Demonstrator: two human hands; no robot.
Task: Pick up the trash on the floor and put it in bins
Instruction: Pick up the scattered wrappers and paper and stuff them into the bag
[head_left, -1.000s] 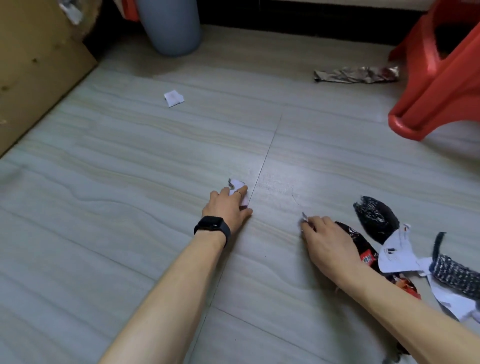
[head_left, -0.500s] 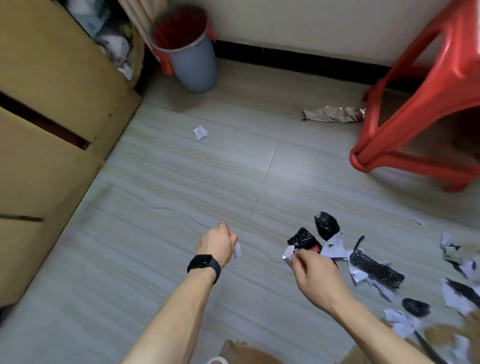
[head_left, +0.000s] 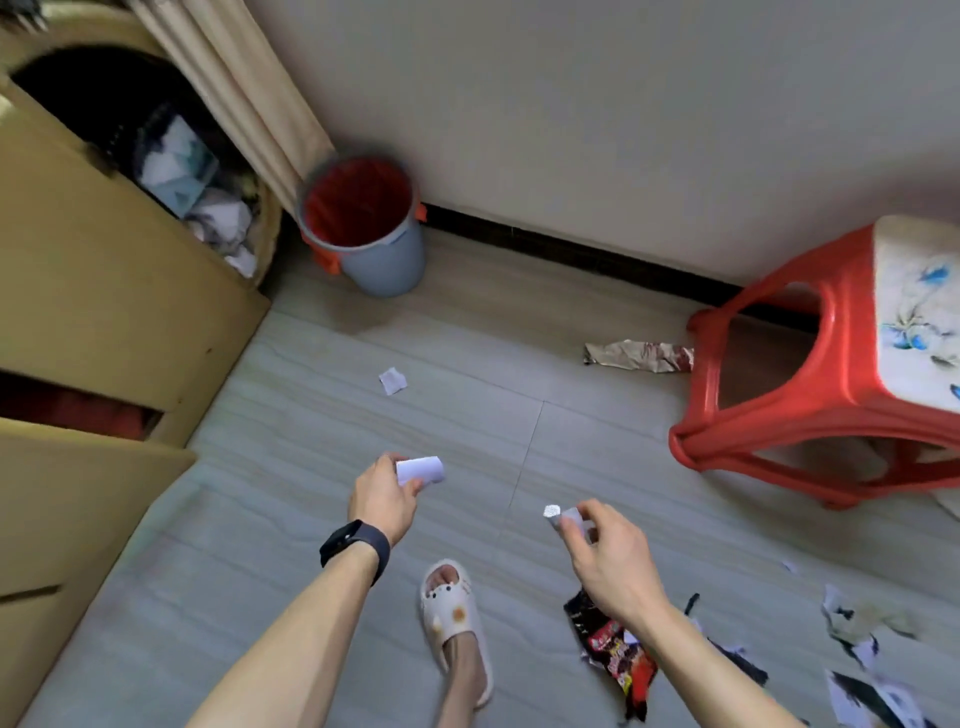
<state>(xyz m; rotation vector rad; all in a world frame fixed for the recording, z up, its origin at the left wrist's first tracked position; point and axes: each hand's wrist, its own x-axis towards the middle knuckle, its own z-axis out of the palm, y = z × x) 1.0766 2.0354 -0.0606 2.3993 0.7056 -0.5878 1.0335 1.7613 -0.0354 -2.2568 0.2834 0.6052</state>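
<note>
My left hand (head_left: 382, 499) pinches a white paper scrap (head_left: 422, 469) above the floor, a black band on its wrist. My right hand (head_left: 605, 551) holds a small white crumpled scrap (head_left: 556, 514) between thumb and fingers. A grey bin with a red liner (head_left: 363, 223) stands by the wall ahead, well beyond both hands. On the floor lie a small white paper piece (head_left: 392, 381), a crumpled brown wrapper (head_left: 636, 356), a red-and-black snack packet (head_left: 618, 654) under my right forearm and several torn papers (head_left: 862, 660) at the lower right.
A red plastic stool (head_left: 810, 395) stands at the right. Tan cardboard boxes (head_left: 93, 291) line the left side, one holding crumpled rubbish. A curtain (head_left: 228, 83) hangs behind the bin. My foot in a white slipper (head_left: 452, 608) is planted between my arms.
The view has risen from close to the floor to standing height. Both hands came up off the floor, each carrying its paper scrap, and the bin and stool top have come into view.
</note>
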